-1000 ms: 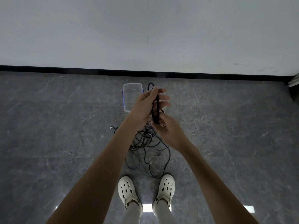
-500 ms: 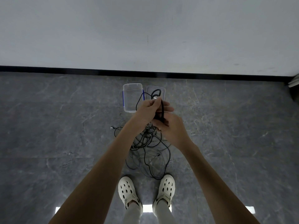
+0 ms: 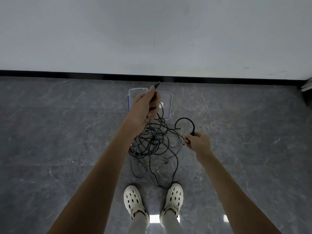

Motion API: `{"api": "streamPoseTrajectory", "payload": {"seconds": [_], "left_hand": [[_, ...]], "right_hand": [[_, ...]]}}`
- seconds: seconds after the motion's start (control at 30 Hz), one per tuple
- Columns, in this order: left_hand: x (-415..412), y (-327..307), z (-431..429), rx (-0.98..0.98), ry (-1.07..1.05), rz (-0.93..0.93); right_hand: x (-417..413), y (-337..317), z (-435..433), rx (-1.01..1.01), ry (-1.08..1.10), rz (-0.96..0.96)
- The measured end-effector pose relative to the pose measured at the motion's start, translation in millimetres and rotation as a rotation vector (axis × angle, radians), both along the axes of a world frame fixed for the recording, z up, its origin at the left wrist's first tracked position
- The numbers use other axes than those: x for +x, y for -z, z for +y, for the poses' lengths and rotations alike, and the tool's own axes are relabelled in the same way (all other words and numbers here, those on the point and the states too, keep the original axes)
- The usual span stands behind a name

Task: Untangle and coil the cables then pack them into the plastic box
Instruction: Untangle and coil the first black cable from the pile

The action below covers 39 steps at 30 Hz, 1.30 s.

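A tangle of thin black cables (image 3: 152, 149) hangs and lies on the grey floor in front of my feet. My left hand (image 3: 143, 107) is raised over the plastic box, shut on a black cable whose plug end (image 3: 157, 85) sticks up past my fingers. My right hand (image 3: 199, 141), lower and to the right, grips the same black cable, which arcs in a loop (image 3: 185, 122) above it. The clear plastic box (image 3: 133, 92) with blue clips sits on the floor by the wall, its lid (image 3: 167, 105) beside it on the right.
My two feet in white clogs (image 3: 133, 200) stand just behind the cable pile. A white wall with a black skirting strip (image 3: 67, 74) runs across the back. A dark object (image 3: 308, 92) sits at the far right edge.
My hands were together at the middle holding a small coil; now they have pulled apart, the left up over the box, the right down and to the right, drawing the cable out.
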<state>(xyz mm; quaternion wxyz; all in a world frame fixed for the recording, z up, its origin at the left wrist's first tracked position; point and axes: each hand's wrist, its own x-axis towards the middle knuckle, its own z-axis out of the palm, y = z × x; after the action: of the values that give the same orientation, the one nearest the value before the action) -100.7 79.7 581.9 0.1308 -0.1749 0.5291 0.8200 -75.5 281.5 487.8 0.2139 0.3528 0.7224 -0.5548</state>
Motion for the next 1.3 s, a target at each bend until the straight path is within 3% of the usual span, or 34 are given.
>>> {"api": "streamPoseTrajectory", "payload": {"seconds": [0.13, 0.2, 0.3, 0.37, 0.53, 0.67, 0.77, 0.9, 1.13, 1.3], "left_hand": [[0, 4, 3, 0.043, 0.089, -0.005], [2, 7, 7, 0.075, 0.147, -0.025], [8, 9, 13, 0.129, 0.226, -0.049], [12, 8, 17, 0.226, 0.27, -0.072], [12, 5, 23, 0.408, 0.275, -0.008], [3, 2, 17, 0.452, 0.124, 0.15], [-9, 3, 12, 0.274, 0.033, 0.267], [-11, 21, 8, -0.3, 0.096, 0.352], [-4, 62, 4, -0.42, 0.227, 0.329], [-7, 102, 2, -0.716, 0.4, 0.381]], "right_hand": [[7, -2, 1, 0.233, -0.228, -0.035], [7, -13, -5, 0.303, -0.381, 0.114], [-10, -37, -23, 0.278, -0.539, 0.461], [-29, -51, -34, 0.245, -0.659, 0.587], [-46, -72, -58, -0.126, -0.725, 0.403], [-27, -53, -72, -0.015, -0.819, 0.361], [-4, -37, -76, -0.046, -0.914, 0.37], [4, -32, -68, 0.002, -0.872, 0.516], [-7, -22, -52, 0.174, -1.059, 0.682], [-10, -13, -51, 0.246, -1.203, 0.703]]}}
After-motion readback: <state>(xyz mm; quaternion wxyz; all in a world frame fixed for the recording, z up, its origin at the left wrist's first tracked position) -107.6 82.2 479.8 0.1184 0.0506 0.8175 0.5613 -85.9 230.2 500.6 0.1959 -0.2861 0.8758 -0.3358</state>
